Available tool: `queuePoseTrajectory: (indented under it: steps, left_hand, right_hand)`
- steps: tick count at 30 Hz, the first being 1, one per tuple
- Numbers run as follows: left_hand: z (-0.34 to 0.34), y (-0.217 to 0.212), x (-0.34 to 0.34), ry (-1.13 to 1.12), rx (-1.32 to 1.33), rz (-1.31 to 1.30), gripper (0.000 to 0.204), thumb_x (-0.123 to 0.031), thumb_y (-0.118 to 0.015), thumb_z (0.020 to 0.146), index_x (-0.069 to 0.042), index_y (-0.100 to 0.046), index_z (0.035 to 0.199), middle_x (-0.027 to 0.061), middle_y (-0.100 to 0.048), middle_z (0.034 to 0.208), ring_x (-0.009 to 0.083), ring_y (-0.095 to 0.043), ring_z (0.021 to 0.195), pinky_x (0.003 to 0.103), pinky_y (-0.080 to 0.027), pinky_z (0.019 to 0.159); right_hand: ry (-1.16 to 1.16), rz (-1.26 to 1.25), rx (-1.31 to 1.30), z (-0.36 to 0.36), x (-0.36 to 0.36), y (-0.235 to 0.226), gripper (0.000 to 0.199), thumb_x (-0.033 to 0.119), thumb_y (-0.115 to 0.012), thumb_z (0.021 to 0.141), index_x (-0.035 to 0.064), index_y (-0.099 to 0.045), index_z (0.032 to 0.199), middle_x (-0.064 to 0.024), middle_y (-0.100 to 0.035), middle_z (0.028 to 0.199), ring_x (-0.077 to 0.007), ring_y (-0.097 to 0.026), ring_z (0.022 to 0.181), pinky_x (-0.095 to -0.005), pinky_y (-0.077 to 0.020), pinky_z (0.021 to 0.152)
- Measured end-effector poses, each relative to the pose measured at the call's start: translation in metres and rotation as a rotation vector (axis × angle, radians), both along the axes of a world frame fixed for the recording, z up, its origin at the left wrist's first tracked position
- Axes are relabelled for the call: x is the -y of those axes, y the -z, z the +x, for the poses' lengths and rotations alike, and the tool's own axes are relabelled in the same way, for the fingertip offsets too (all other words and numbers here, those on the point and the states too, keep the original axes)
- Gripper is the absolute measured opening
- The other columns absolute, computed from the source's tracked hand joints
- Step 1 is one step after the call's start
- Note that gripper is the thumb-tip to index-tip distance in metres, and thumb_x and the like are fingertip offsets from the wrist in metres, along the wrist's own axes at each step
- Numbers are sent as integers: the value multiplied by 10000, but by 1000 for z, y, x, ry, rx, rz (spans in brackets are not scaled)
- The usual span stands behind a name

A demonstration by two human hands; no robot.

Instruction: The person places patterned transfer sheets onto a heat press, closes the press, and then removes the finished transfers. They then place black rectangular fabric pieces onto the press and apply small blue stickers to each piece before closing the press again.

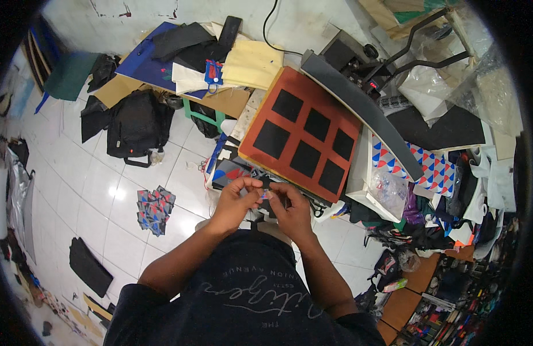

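Note:
My left hand (pixel 236 200) and my right hand (pixel 291 209) meet in front of my body, fingers pinched together. Between their fingertips is a small pale piece with touches of blue and red (pixel 265 196); its exact kind is too small to tell. Just beyond my hands stands a heat press with an orange-red bed (pixel 261 151). Several black squares (pixel 305 158) lie in rows on that bed. The press's long grey upper plate (pixel 364 112) is swung aside to the right. By my left fingers, grey, red and blue printed pieces (pixel 225 173) lie beside the press.
Printed squares (pixel 155 210) are piled on the tiled floor to the left, near a black backpack (pixel 141 124) and a folded black cloth (pixel 90 267). Fabric sheets (pixel 252 63) lie at the back. A printed sheet (pixel 431 167), plastic bags and heaped cloth crowd the right.

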State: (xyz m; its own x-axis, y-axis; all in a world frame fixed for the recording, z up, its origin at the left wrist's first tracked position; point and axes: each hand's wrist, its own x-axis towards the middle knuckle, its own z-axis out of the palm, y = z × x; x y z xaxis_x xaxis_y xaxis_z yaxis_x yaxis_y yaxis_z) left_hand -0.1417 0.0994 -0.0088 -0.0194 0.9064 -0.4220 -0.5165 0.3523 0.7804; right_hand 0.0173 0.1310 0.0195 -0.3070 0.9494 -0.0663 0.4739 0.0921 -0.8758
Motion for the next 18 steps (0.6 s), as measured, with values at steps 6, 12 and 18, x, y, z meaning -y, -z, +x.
queuePoseTrajectory:
  steps: [6, 12, 18]
  left_hand:
    - [-7, 5, 1, 64, -139, 83, 173, -40, -603, 882, -2, -599, 1051, 14, -573, 881, 85, -560, 746, 211, -455, 638]
    - [-16, 18, 2, 78, 79, -1, 196, -103, -618, 894, -24, -586, 1070, 24, -574, 914, 116, -594, 817, 251, -499, 703]
    - [-15, 31, -3, 80, 161, -38, 188, -103, -609, 893, -28, -585, 1064, 24, -590, 878, 118, -597, 801, 258, -503, 725]
  right_hand:
    - [-175, -57, 72, -2, -14, -9, 231, 193, -657, 875, 31, -625, 1037, -105, -669, 937, -184, -643, 820, -312, -499, 737]
    - [-174, -368, -18, -4, -23, 7, 180, 171, -646, 879, 18, -606, 966, -67, -642, 880, -142, -609, 821, -295, -482, 754]
    - [-122, -463, -162, -6, -36, 17, 162, 179, -634, 892, 25, -607, 934, -23, -620, 840, -101, -565, 765, -266, -459, 687]
